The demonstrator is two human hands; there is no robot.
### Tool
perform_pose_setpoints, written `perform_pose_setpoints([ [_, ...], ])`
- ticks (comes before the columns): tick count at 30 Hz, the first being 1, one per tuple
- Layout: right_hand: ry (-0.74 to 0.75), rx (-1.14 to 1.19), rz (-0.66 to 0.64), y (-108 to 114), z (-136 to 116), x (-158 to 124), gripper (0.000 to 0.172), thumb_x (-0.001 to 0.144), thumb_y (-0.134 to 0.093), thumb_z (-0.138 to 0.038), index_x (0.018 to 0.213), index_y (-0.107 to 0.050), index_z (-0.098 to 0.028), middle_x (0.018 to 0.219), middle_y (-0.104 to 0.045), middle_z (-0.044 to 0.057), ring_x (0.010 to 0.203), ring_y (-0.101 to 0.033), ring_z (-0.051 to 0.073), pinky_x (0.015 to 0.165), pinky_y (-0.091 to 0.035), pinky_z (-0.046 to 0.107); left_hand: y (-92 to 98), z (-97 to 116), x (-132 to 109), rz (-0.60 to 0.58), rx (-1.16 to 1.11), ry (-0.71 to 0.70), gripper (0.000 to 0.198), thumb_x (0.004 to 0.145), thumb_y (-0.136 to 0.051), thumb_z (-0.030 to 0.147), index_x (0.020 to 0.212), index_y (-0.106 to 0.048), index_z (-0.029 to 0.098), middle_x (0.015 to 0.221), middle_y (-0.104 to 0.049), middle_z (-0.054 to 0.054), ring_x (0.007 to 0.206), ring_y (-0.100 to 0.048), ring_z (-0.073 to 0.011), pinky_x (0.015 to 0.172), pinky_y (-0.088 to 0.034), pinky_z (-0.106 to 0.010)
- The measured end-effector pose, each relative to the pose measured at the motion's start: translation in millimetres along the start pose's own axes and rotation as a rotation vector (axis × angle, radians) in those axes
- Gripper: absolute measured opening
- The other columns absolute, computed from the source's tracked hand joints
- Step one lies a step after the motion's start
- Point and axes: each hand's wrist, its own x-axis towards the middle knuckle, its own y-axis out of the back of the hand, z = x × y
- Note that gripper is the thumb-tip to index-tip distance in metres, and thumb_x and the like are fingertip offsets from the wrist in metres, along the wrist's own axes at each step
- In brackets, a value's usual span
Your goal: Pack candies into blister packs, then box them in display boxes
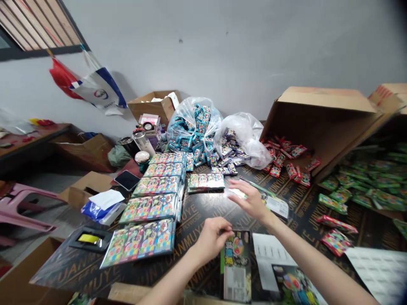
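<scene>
From my head camera I look down on a dark plywood table [200, 226] with yellow printed letters, and its surface is smooth and a little shiny. My left hand [210, 239] is near the front edge of the table, and its fingers come together narrow at the top edge of a flat card packet [235, 267]. I cannot tell if they really grip it. This packet is thin and rectangular, and its long axis points away from me, toward the far edge. My right hand [249, 201] is open wide with spread fingers, just above a glossy plastic packet [276, 205].

Left of my hands, flat packs [149, 212] in shiny wrap lie in an overlapping row. Near the far edge sit a clear plastic bag [193, 127] full of blue packets and a second, whitish bag [244, 140]. Toward the right corner, a cardboard box [318, 123] lies tilted on its side, with red packets [281, 156] in front of its open end. A white paper sheet [270, 258] lies beside the card packet.
</scene>
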Motion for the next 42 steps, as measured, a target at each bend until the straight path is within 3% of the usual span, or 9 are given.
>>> perform_pose_setpoints([
  [2,0.153,-0.2,-0.049,-23.9,16.5,55.3,0.043,0.075,-0.059,-0.029,0.117,-0.053,-0.019,0.132,-0.042,0.013,0.121,-0.039,0.026,0.099,-0.032,0.043,-2.8,-14.2,5.8,0.037,-0.042,0.065,0.006,0.069,-0.061,0.017,0.067,-0.067,0.017,0.076,-0.068,-0.006,0.072,-0.06,-0.0176,0.07,-0.043,-0.027],
  [6,0.35,-0.619,-0.321,-84.7,52.0,156.7,0.068,0.067,-0.064,-0.022,0.13,-0.039,-0.018,0.144,-0.019,0.015,0.132,-0.016,0.032,0.102,-0.02,0.05,-14.2,-56.1,20.7,0.13,-0.16,0.291,0.005,0.06,-0.065,0.016,0.064,-0.067,0.013,0.067,-0.067,-0.005,0.063,-0.058,-0.0165,0.06,-0.041,-0.025],
  [9,0.42,-0.813,-0.485,-122.3,75.3,209.4,0.075,0.066,-0.063,-0.02,0.134,-0.031,-0.021,0.145,-0.018,0.013,0.132,-0.014,0.034,0.1,-0.017,0.053,-21.6,-85.1,29.8,0.18,-0.149,0.401,0.003,0.056,-0.064,0.013,0.058,-0.065,0.013,0.06,-0.064,-0.003,0.059,-0.055,-0.0157,0.057,-0.039,-0.026],
  [12,0.445,-0.898,-0.597,-147.4,95.8,238.2,0.087,0.061,-0.067,-0.024,0.136,-0.023,-0.019,0.142,-0.023,0.016,0.129,-0.018,0.036,0.098,-0.02,0.053,-22.1,-97.5,31.2,0.176,-0.089,0.426,0.002,0.056,-0.063,0.014,0.057,-0.065,0.015,0.061,-0.064,-0.003,0.065,-0.056,-0.0172,0.062,-0.039,-0.027],
  [17,0.448,-0.941,-0.656,-165.9,121.0,253.6,0.091,0.057,-0.069,-0.022,0.135,-0.023,-0.017,0.129,-0.037,0.019,0.122,-0.026,0.036,0.094,-0.027,0.052,-14.6,-95.4,27.3,0.167,-0.128,0.462,0.003,0.059,-0.063,0.017,0.059,-0.065,0.016,0.066,-0.066,-0.003,0.067,-0.057,-0.0177,0.062,-0.039,-0.027],
  [22,0.388,-0.922,-0.678,-172.7,127.8,264.1,0.086,0.055,-0.068,-0.023,0.131,-0.029,-0.013,0.125,-0.04,0.018,0.113,-0.034,0.032,0.089,-0.034,0.047,-16.4,-99.8,24.8,0.195,-0.267,0.503,0.001,0.058,-0.064,0.016,0.057,-0.063,0.016,0.062,-0.065,-0.003,0.06,-0.056,-0.0159,0.056,-0.039,-0.025],
  [28,0.329,-0.952,-0.774,-183.5,125.3,270.6,0.071,0.054,-0.069,-0.023,0.12,-0.043,-0.013,0.108,-0.054,0.015,0.103,-0.043,0.031,0.096,-0.02,0.054,-13.7,-99.9,23.9,0.158,-0.226,0.492,0.003,0.062,-0.063,0.018,0.061,-0.064,0.016,0.065,-0.065,-0.003,0.061,-0.056,-0.0155,0.058,-0.04,-0.025],
  [34,0.368,-0.925,-0.844,-170.5,124.5,257.0,0.063,0.052,-0.069,-0.023,0.112,-0.051,-0.016,0.112,-0.051,0.015,0.098,-0.047,0.03,0.085,-0.035,0.046,-9.6,-96.3,24.2,0.155,-0.182,0.486,0.005,0.063,-0.063,0.02,0.062,-0.065,0.015,0.066,-0.065,-0.003,0.063,-0.056,-0.0161,0.058,-0.04,-0.025],
  [42,0.476,-0.849,-0.832,-139.5,111.5,254.2,0.059,0.059,-0.062,-0.017,0.116,-0.045,-0.014,0.105,-0.054,0.013,0.098,-0.047,0.027,0.077,-0.038,0.034,-5.6,-97.5,25.7,0.198,-0.232,0.486,0.003,0.059,-0.064,0.016,0.057,-0.064,0.013,0.061,-0.066,-0.003,0.058,-0.057,-0.0158,0.056,-0.041,-0.025],
])
